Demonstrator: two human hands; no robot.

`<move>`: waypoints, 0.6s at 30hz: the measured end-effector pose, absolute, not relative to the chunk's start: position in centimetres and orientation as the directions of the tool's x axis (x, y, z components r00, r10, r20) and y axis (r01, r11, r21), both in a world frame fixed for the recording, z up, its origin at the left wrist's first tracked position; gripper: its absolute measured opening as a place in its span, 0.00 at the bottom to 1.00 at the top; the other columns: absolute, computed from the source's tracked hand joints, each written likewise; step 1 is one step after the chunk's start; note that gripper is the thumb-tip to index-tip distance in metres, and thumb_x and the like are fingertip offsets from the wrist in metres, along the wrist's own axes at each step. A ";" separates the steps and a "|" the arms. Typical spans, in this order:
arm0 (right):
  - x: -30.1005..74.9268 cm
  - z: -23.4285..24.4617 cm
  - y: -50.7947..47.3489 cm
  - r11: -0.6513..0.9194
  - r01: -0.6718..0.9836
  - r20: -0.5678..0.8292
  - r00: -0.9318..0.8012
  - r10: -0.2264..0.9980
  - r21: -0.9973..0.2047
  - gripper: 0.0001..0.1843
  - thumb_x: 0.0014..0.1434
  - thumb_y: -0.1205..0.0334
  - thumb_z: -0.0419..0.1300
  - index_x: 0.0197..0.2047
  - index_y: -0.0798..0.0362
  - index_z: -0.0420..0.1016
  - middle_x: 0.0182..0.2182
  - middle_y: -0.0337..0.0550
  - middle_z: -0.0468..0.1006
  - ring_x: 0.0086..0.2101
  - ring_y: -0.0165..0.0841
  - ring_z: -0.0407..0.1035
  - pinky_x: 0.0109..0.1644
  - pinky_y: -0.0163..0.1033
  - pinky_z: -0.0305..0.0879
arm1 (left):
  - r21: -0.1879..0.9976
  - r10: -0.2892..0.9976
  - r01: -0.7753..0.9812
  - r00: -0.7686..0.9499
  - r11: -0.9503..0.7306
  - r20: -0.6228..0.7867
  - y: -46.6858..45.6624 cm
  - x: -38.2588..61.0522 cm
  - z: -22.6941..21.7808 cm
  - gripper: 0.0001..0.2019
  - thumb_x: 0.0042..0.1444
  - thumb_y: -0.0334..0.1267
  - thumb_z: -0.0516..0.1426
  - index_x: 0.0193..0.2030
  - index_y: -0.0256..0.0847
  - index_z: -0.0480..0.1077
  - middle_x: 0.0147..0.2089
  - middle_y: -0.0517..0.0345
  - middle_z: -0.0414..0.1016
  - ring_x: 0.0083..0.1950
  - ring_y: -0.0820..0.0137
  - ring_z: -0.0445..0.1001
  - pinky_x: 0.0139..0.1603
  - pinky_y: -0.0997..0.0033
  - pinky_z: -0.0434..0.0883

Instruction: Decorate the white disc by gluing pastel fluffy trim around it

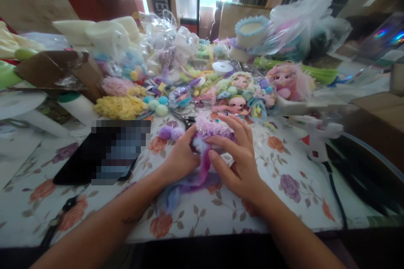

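A fluffy purple and blue craft piece (pixel 202 164) with a pink sparkly crown-like top (pixel 210 128) lies on the floral tablecloth (pixel 284 185) at the middle. My left hand (pixel 181 157) grips its left side with curled fingers. My right hand (pixel 238 153) wraps over its right side, fingers pressed onto the fluff and the crown. A blue tail of the fluff (pixel 172 197) trails toward me under my left forearm.
A phone (pixel 104 151) lies to the left. Scissors (pixel 184 118) sit just beyond my hands. Doll heads (pixel 240 92), pom-poms (pixel 158 105) and yellow fluff (pixel 120 107) crowd the back. A white glue gun (pixel 318 138) with a black cord lies on the right.
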State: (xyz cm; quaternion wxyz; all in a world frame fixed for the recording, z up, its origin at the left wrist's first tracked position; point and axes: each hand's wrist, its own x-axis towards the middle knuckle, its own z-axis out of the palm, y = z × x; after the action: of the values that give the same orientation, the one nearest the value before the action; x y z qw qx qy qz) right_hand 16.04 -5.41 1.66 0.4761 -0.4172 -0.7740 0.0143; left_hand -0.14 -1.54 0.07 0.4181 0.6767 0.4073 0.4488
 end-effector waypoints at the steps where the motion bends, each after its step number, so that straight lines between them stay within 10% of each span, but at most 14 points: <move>1: 16.1 1.6 -5.3 0.651 0.634 0.711 -0.218 0.669 -0.418 0.12 0.61 0.63 0.58 0.46 0.51 0.80 0.63 0.51 0.67 0.65 0.50 0.57 0.68 0.61 0.54 | 0.928 0.922 0.178 0.276 -0.326 0.271 -1.5 -0.2 0.0 0.23 0.41 0.25 0.63 0.47 0.39 0.70 0.34 0.62 0.78 0.37 0.68 0.78 0.35 0.74 0.76; 9: 16.4 1.3 -5.3 0.664 0.608 0.709 -0.223 0.669 -0.436 0.29 0.62 0.56 0.61 0.65 0.47 0.66 0.70 0.50 0.54 0.70 0.54 0.47 0.71 0.64 0.47 | 0.943 0.938 0.182 0.265 -0.277 0.224 -1.7 -0.1 0.3 0.23 0.42 0.30 0.65 0.48 0.40 0.69 0.35 0.63 0.78 0.34 0.70 0.76 0.34 0.74 0.74; 18: 16.3 1.7 -5.5 0.669 0.600 0.790 -0.096 0.605 -0.439 0.09 0.60 0.65 0.58 0.42 0.48 0.78 0.59 0.47 0.70 0.62 0.49 0.62 0.66 0.61 0.57 | 0.911 0.949 0.292 0.206 -0.291 0.237 -1.6 -0.3 0.0 0.20 0.43 0.31 0.64 0.46 0.40 0.70 0.34 0.63 0.77 0.30 0.73 0.72 0.30 0.76 0.71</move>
State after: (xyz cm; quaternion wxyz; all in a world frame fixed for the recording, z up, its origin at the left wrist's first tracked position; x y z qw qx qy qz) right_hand 16.28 -5.55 1.73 0.5350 -0.4070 -0.7403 0.0021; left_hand -0.27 -1.63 -0.03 0.3800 0.6773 0.4584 0.4323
